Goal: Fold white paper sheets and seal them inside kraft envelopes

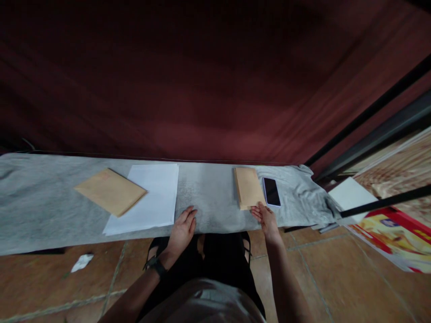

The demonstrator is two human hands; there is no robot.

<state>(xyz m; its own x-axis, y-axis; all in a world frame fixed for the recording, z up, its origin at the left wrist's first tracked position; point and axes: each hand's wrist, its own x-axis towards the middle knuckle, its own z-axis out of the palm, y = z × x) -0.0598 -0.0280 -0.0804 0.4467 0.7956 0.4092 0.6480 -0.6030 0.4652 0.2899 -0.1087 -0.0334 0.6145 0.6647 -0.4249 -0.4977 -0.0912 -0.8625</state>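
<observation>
My right hand (265,217) reaches to the near end of a small stack of brown envelopes (248,187) on the grey cloth (208,193), its fingertips touching the stack's near edge. My left hand (182,230) lies flat and open on the cloth's near edge, just right of a pile of white paper sheets (151,197). A larger brown envelope (109,191) lies partly over the left side of the white sheets. A dark wristband sits on my left wrist.
A phone (271,191) with a dark screen lies right beside the envelope stack. A dark red curtain (202,89) hangs behind the cloth. A crumpled paper scrap (81,262) lies on the tiled floor. White card and a colourful poster (393,233) lie at right.
</observation>
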